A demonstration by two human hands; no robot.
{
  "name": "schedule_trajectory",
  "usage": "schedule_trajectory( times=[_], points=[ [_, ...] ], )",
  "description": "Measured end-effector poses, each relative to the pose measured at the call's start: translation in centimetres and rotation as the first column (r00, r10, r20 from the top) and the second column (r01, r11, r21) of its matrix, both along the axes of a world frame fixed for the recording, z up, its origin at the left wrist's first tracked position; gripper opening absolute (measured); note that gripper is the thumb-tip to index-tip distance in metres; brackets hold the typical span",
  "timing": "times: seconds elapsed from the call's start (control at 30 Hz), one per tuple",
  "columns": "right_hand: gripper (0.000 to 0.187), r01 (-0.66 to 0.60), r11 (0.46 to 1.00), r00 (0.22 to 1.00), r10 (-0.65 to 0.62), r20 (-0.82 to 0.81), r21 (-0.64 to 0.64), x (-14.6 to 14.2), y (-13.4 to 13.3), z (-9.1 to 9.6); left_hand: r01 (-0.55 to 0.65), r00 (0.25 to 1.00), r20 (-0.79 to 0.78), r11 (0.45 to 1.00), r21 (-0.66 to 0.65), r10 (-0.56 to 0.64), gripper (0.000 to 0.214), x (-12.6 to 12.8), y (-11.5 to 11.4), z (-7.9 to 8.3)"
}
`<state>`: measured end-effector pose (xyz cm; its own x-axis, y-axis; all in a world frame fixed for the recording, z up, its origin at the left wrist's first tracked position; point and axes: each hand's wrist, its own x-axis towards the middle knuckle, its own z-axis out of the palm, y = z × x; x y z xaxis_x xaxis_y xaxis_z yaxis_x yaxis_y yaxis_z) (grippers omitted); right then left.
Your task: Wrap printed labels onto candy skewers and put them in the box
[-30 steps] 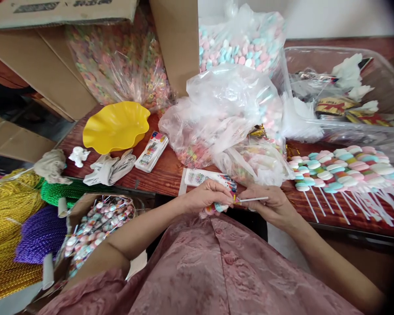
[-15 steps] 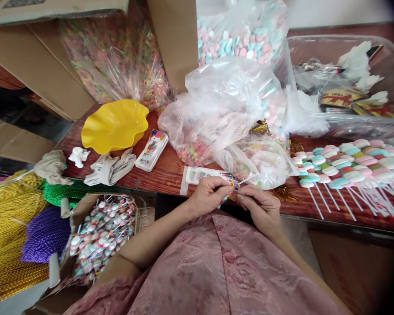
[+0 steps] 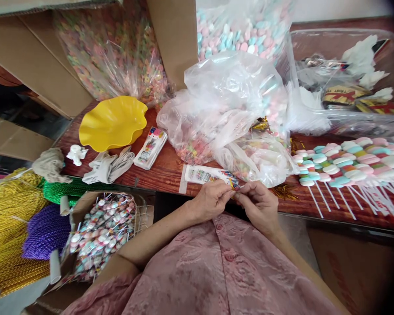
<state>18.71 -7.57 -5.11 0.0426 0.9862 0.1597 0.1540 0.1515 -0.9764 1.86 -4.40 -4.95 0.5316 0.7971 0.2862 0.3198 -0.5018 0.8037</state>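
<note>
My left hand [image 3: 210, 202] and my right hand [image 3: 260, 204] meet fingertip to fingertip at the near edge of the wooden table [image 3: 164, 173], above my pink shirt. Both are closed in a pinch on a small colourful sweet piece [image 3: 233, 186], most of it hidden by the fingers. A printed flat packet [image 3: 202, 175] lies on the table just beyond my left fingers. A row of pastel sweet sticks [image 3: 348, 164] lies to the right of my right hand.
Clear bags of sweets [image 3: 230, 105] are heaped behind the hands. A yellow wavy bowl [image 3: 113, 122], a small packet [image 3: 151, 148], a grey cloth [image 3: 108, 166] and a white figurine [image 3: 76, 154] lie left. Below the table stand a box of wrapped lollipops [image 3: 101, 232] and cord spools [image 3: 16, 227].
The white stick that jutted right from my right hand is no longer seen. Both hands have drawn closer together and up toward the printed packet; the view has tilted slightly.
</note>
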Motion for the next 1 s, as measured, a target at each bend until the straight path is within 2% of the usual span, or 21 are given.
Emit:
schedule_trajectory(
  times=[0.13,0.2,0.27,0.37,0.43,0.47,0.5,0.53,0.6,0.67,0.7,0.73,0.77,0.8,0.9,1.0],
  points=[
    [0.019,0.028,0.999,0.998,-0.03,-0.059,-0.033,-0.5,-0.1,-0.1,-0.036,0.999,-0.016,0.999,0.03,0.036,0.028,0.1,0.0,0.3],
    [0.018,0.076,0.996,0.995,-0.078,-0.054,-0.041,-0.7,-0.2,-0.2,-0.059,0.998,0.021,0.998,0.011,0.059,0.027,0.2,0.0,0.5],
    [0.018,0.089,0.991,0.992,-0.097,-0.08,-0.102,-0.8,-0.3,-0.5,-0.07,0.994,0.079,0.997,-0.029,0.072,0.027,0.2,0.1,0.7],
    [0.02,-0.043,0.966,0.97,-0.021,-0.242,-0.254,-0.4,-0.2,-1.3,-0.041,0.988,0.142,0.991,-0.131,0.059,0.029,0.2,0.5,1.1],
    [0.021,-0.177,0.943,0.94,0.078,-0.332,-0.28,0.2,0.2,-1.4,0.045,0.982,0.189,0.961,-0.273,0.008,0.031,0.0,0.7,1.5],
    [0.022,-0.255,0.931,0.932,0.164,-0.323,-0.262,0.6,0.4,-1.3,0.107,0.975,0.219,0.919,-0.379,-0.023,0.032,-0.2,0.8,1.7],
    [0.021,-0.333,0.915,0.925,0.27,-0.268,-0.226,1.1,0.7,-1.0,0.172,0.968,0.247,0.847,-0.503,-0.05,0.031,-0.3,0.8,2.0],
    [0.021,-0.407,0.897,0.909,0.379,-0.174,-0.173,1.5,1.1,-0.5,0.228,0.961,0.27,0.744,-0.629,-0.066,0.029,-0.5,0.9,2.3],
    [0.016,-0.524,0.851,0.847,0.523,0.092,-0.015,2.2,1.5,0.7,0.283,0.955,0.289,0.491,-0.824,-0.064,0.025,-1.0,0.9,2.7],
    [0.012,-0.584,0.784,0.792,0.495,0.358,0.208,2.6,1.6,1.9,0.301,0.953,0.301,0.265,-0.916,-0.042,0.022,-1.4,1.0,2.8],
    [0.014,-0.608,0.735,0.766,0.445,0.463,0.3,2.6,1.6,2.4,0.317,0.948,0.316,0.179,-0.931,-0.036,0.021,-1.6,1.1,2.8],
    [0.016,-0.629,0.687,0.742,0.391,0.544,0.364,2.7,1.5,2.7,0.332,0.943,0.33,0.116,-0.936,-0.036,0.02,-1.8,1.2,2.8],
    [0.019,-0.645,0.647,0.722,0.34,0.603,0.406,2.6,1.4,3.0,0.345,0.938,0.342,0.075,-0.936,-0.05,0.019,-1.9,1.4,2.9],
    [0.021,-0.654,0.617,0.709,0.299,0.639,0.437,2.6,1.3,3.2,0.354,0.934,0.35,0.059,-0.933,-0.077,0.018,-2.1,1.7,2.9],
    [0.026,-0.674,0.551,0.696,0.251,0.673,0.492,2.3,1.4,3.6,0.377,0.91,0.349,0.093,-0.921,-0.225,0.015,-2.4,2.6,3.6],
    [0.026,-0.724,0.497,0.645,0.244,0.724,0.478,2.0,2.1,4.3,0.407,0.862,0.335,0.125,-0.905,-0.381,0.014,-2.3,3.4,4.5]
  ],
)
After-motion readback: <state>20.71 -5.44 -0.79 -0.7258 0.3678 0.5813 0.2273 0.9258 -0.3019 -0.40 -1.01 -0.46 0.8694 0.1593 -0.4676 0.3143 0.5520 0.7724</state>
